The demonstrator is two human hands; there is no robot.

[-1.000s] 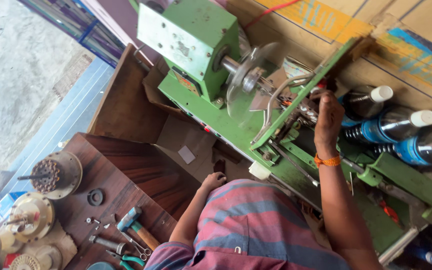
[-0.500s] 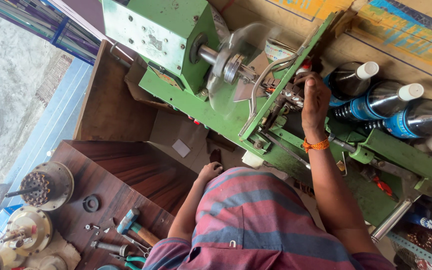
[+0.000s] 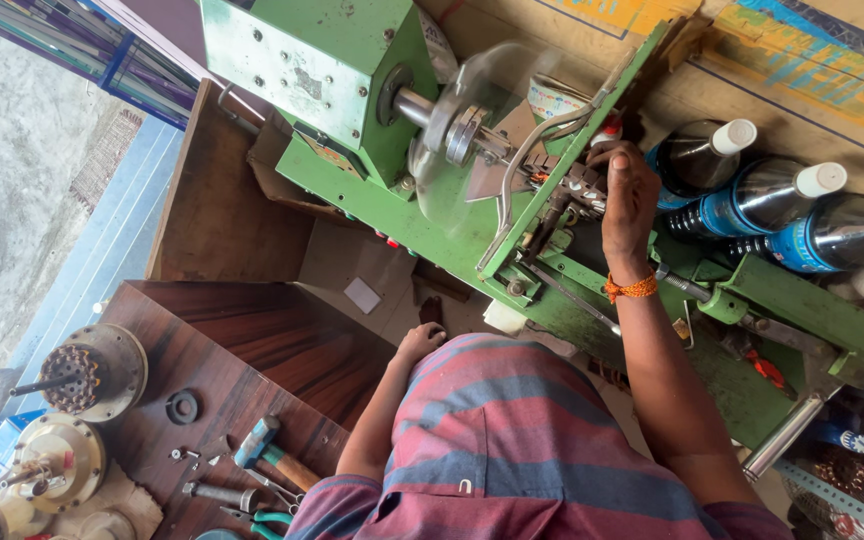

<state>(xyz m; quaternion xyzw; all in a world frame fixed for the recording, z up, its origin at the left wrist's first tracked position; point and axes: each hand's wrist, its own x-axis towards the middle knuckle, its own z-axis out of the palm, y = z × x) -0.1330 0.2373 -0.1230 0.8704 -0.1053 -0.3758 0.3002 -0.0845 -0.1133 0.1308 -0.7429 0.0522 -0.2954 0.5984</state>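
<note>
Head view looks down over a striped shirt (image 3: 512,440) onto a green winding machine (image 3: 352,90) that fills the upper middle of the frame. At centre right the right hand (image 3: 630,205), an orange thread band (image 3: 630,288) at its wrist, rests on the small metal fixture (image 3: 567,180) at the machine's spindle end; its fingers (image 3: 620,165) are curled down onto that part, though whether they pinch anything cannot be told. Just left of the hand a clear disc (image 3: 472,130) sits on the shaft. The left hand (image 3: 420,340) lies low at centre, fingers loosely bent against the edge of the machine's base, gripping nothing that shows. Three dark bottles (image 3: 752,205) with white caps lie side by side at the upper right, beside the right hand. On the brown wooden table (image 3: 252,340) at lower left stand round metal motor parts (image 3: 82,370), with a black ring (image 3: 183,406), a blue-headed hammer (image 3: 267,455) and small screws near them
</note>
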